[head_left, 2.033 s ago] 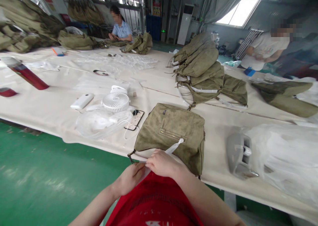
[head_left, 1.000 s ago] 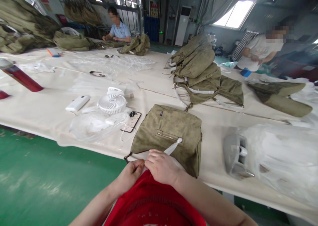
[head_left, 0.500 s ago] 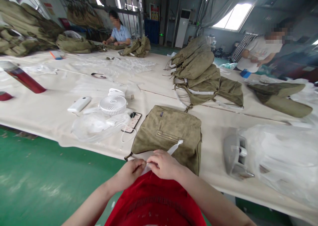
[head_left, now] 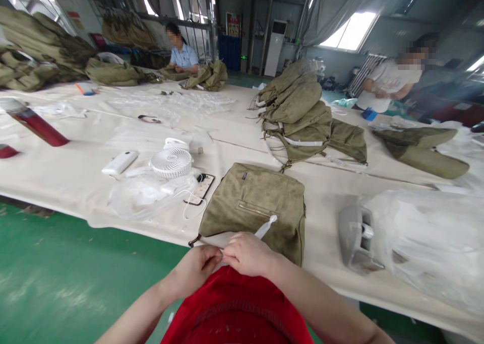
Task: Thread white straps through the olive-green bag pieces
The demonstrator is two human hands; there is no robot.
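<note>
An olive-green bag (head_left: 264, 188) lies flat at the table's near edge, with a zipped pocket (head_left: 251, 208) and a small dark label on its face. White wrapping (head_left: 217, 239) shows along its near side, and a white strip (head_left: 266, 226) sticks out beyond my right hand. My left hand (head_left: 196, 269) pinches the white wrapping, fingertips closed. Right beside it, my right hand (head_left: 247, 253) is closed on the same wrapping, fingertips almost touching the left ones. Both hands cover the part they hold.
Left of the bag are a phone (head_left: 200, 189), a white fan (head_left: 171, 161) and a clear plastic bag (head_left: 139, 198). A tape dispenser (head_left: 353, 238) and plastic sheeting (head_left: 427, 243) lie right. Olive bags (head_left: 298, 107) are piled behind. Two people (head_left: 183, 57) work across the table.
The view has shifted slightly. My hands stay together at the bag's near edge, with the right fingers a little more bunched over the wrapping. The bag has not visibly moved.
</note>
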